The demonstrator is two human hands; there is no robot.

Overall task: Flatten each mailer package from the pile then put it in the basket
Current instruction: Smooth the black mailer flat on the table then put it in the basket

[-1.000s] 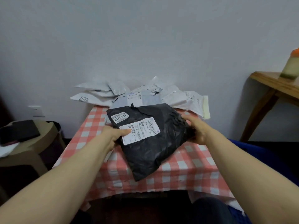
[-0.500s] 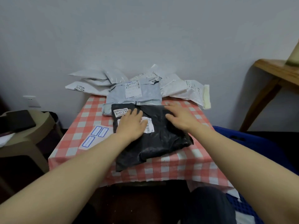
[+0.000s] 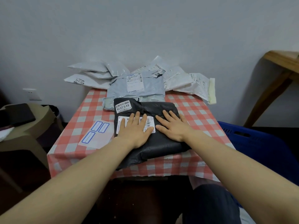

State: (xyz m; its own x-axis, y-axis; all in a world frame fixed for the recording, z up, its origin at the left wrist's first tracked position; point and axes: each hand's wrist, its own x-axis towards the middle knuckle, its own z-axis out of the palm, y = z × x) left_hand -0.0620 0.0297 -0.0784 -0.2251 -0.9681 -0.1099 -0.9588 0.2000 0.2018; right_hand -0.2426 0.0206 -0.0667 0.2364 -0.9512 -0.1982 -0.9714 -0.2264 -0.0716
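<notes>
A black mailer package (image 3: 161,143) with white labels lies on the red-and-white checked table (image 3: 194,110). My left hand (image 3: 135,129) presses flat on its label, fingers straight. My right hand (image 3: 173,126) presses flat beside it on the black plastic. Behind the black mailer lies a grey mailer (image 3: 137,84), and a pile of white mailers (image 3: 182,78) is heaped along the wall. A blue basket (image 3: 252,139) stands on the floor to the right of the table.
A sheet with blue-framed labels (image 3: 95,135) lies on the table's left part. A brown stool (image 3: 25,135) with a dark object on it stands at the left. A wooden table (image 3: 283,62) is at the far right. My knee (image 3: 212,204) is below the table edge.
The black mailer was held up in both hands, then laid down on the table. Both hands now lie flat on top of it, closer together.
</notes>
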